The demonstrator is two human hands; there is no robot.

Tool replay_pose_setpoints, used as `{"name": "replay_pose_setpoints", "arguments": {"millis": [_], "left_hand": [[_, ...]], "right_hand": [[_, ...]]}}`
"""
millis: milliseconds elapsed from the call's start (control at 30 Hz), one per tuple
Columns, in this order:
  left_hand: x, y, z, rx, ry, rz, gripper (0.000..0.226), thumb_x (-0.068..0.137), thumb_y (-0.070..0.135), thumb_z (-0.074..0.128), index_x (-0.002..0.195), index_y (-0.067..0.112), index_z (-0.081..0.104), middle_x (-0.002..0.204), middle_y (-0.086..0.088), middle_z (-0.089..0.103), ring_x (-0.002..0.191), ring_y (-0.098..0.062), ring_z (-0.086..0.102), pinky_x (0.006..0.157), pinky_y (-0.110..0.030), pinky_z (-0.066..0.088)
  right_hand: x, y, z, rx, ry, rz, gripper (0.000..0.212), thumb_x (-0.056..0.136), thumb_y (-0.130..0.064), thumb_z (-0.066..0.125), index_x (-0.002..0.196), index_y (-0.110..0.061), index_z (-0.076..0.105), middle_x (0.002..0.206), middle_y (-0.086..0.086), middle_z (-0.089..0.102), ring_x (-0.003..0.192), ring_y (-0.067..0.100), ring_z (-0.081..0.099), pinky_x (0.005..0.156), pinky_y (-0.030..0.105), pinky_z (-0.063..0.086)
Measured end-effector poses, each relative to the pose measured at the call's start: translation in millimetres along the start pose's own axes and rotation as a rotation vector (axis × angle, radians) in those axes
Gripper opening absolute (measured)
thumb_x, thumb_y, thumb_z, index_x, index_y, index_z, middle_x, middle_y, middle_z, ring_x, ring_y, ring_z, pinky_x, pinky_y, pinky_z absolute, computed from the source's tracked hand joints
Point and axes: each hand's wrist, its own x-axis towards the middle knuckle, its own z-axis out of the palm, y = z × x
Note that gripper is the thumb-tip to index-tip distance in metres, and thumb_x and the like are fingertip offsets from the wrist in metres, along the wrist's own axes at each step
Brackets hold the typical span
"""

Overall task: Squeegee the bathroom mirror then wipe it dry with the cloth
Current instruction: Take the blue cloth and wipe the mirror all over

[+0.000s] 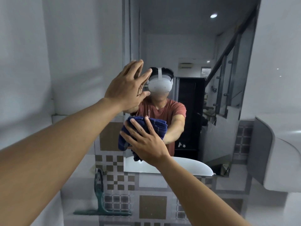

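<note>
Head view: the mirror point(187, 46) hangs on the wall straight ahead, above a patch of patterned brown and grey tiles point(153, 206). The left hand point(128, 85) is raised to the mirror's left edge, about halfway up. Its palm faces the glass and its fingers are straight and a little apart, holding nothing. Whether the palm actually touches the glass cannot be told.

Lower down, near the mirror's bottom left corner, the right hand point(146, 141) presses a bunched dark blue cloth point(156, 128) against the glass. Its fingers are spread wide and lie flat over the cloth rather than curling round it. The cloth bulges out above and to the left of the hand.

The green squeegee point(101, 201) is in neither hand. It stands upright below the mirror's bottom left corner, handle up against the tiles and blade down on a ledge.
</note>
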Motion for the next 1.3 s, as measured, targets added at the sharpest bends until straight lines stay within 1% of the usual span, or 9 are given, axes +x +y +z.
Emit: {"name": "replay_pose_setpoints", "arguments": {"millis": [133,233,367,467,667,800,967,1167,1300], "left_hand": [[-2,3,1,0.004,-0.008,-0.019,0.076,0.089,0.049,0.066,0.153,0.020,0.038,0.159,-0.017,0.030,0.149,-0.034,0.025,0.115,-0.050,0.039],[-15,9,6,-0.003,0.013,-0.032,0.069,0.091,0.043,0.065,0.151,0.018,0.041,0.157,-0.018,0.033,0.148,-0.035,0.028,0.114,-0.051,0.041],[-44,23,17,-0.028,0.053,-0.066,0.067,0.093,0.040,0.064,0.151,0.015,0.042,0.155,-0.021,0.035,0.144,-0.037,0.031,0.115,-0.050,0.039],[-62,35,27,-0.068,0.042,-0.044,0.069,0.092,0.040,0.066,0.151,0.013,0.042,0.154,-0.023,0.035,0.144,-0.040,0.032,0.116,-0.052,0.037],[-76,43,41,-0.047,-0.035,-0.026,0.073,0.092,0.044,0.063,0.154,0.015,0.037,0.160,-0.023,0.028,0.149,-0.039,0.023,0.120,-0.053,0.029],[-75,43,42,-0.057,-0.030,-0.032,0.073,0.092,0.045,0.063,0.154,0.015,0.037,0.160,-0.023,0.026,0.149,-0.039,0.022,0.121,-0.054,0.027],[-75,44,44,-0.062,-0.001,-0.022,0.073,0.091,0.042,0.065,0.152,0.013,0.040,0.158,-0.024,0.029,0.148,-0.041,0.025,0.119,-0.056,0.029],[-75,44,44,-0.080,0.017,-0.021,0.069,0.094,0.045,0.055,0.152,0.013,0.039,0.157,-0.024,0.030,0.147,-0.042,0.025,0.119,-0.057,0.029],[-75,44,41,-0.072,0.010,-0.028,0.072,0.091,0.040,0.065,0.152,0.012,0.041,0.156,-0.025,0.031,0.146,-0.043,0.026,0.119,-0.057,0.029]], "right_hand": [[-16,1,0,-0.004,-0.041,-0.033,0.060,0.103,-0.039,0.044,0.158,-0.020,0.028,0.167,0.009,0.021,0.156,0.031,0.006,0.122,0.064,0.006],[-35,7,0,0.004,-0.051,0.006,0.060,0.103,-0.039,0.043,0.158,-0.020,0.028,0.168,0.011,0.020,0.157,0.032,0.006,0.122,0.064,0.007],[-68,24,-5,-0.004,-0.040,0.134,0.058,0.104,-0.043,0.040,0.157,-0.021,0.031,0.166,0.012,0.024,0.156,0.032,0.013,0.120,0.066,0.017],[-85,38,-10,-0.013,-0.025,0.216,0.057,0.105,-0.046,0.037,0.157,-0.023,0.033,0.167,0.011,0.024,0.155,0.031,0.012,0.119,0.066,0.019],[-106,61,-16,-0.022,-0.027,0.384,0.060,0.106,-0.049,0.036,0.160,-0.027,0.026,0.168,0.011,0.019,0.156,0.032,0.008,0.122,0.064,0.011],[-120,76,-22,-0.019,-0.013,0.522,0.060,0.105,-0.054,0.026,0.160,-0.027,0.025,0.168,0.012,0.019,0.156,0.035,0.010,0.123,0.063,0.008],[-141,94,-23,0.011,0.020,0.656,0.064,0.105,-0.056,0.025,0.161,-0.026,0.021,0.169,0.012,0.011,0.157,0.034,0.002,0.123,0.063,0.008],[-165,98,-13,0.152,0.091,0.850,0.066,0.104,-0.056,0.024,0.161,-0.025,0.015,0.170,0.012,0.003,0.156,0.034,-0.007,0.119,0.067,0.016],[-178,87,-6,0.174,0.071,0.947,0.067,0.103,-0.060,0.017,0.161,-0.026,0.013,0.170,0.012,0.003,0.156,0.034,-0.006,0.122,0.065,0.006]]}}
